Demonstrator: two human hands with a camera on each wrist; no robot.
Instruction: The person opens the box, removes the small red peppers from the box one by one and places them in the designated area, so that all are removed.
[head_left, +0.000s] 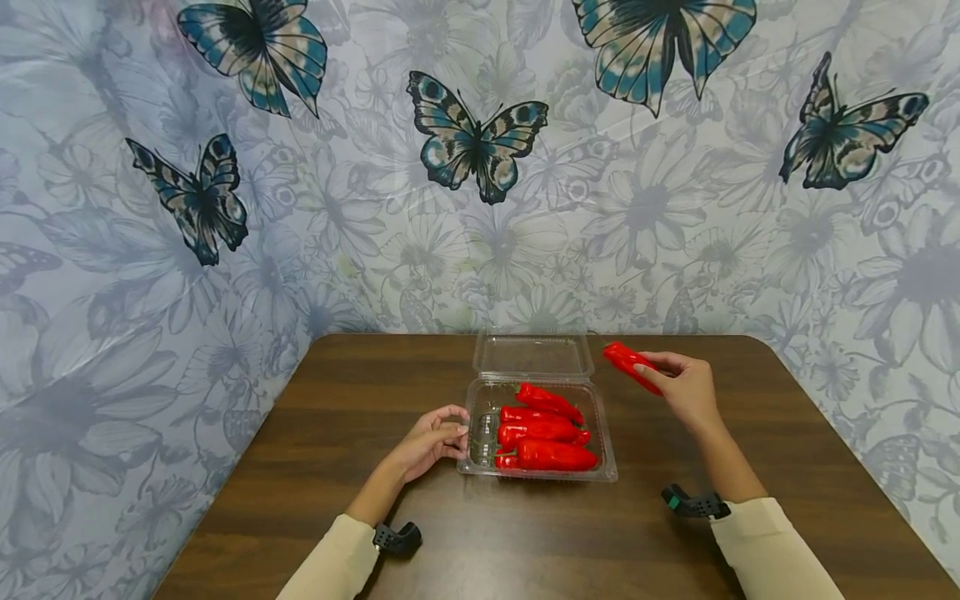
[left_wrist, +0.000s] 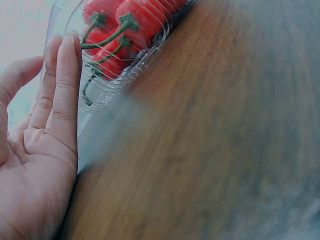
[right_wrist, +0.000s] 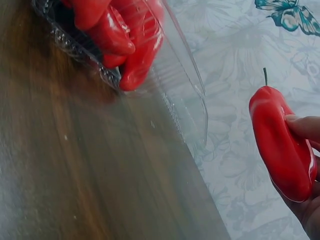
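Note:
A clear plastic hinged container (head_left: 480,473) stands on the table with its lid (head_left: 532,354) open toward the wall. Several red peppers (head_left: 547,454) with green stems lie inside, mostly in its middle and right. My left hand (head_left: 431,442) is at the container's left side. In the left wrist view, its straight fingers (left_wrist: 67,85) rest against the clear wall, near the pepper stems. Beyond the container's right back corner, my right hand (head_left: 686,387) holds up one red pepper (right_wrist: 280,145) between thumb and fingers. That pepper's thin stem points up in the right wrist view.
The brown wooden table (head_left: 337,400) reaches back to a wall covering (head_left: 337,208) printed with flowers and butterflies. A dark strap is on each wrist, at the edge of the light sleeves (head_left: 772,550).

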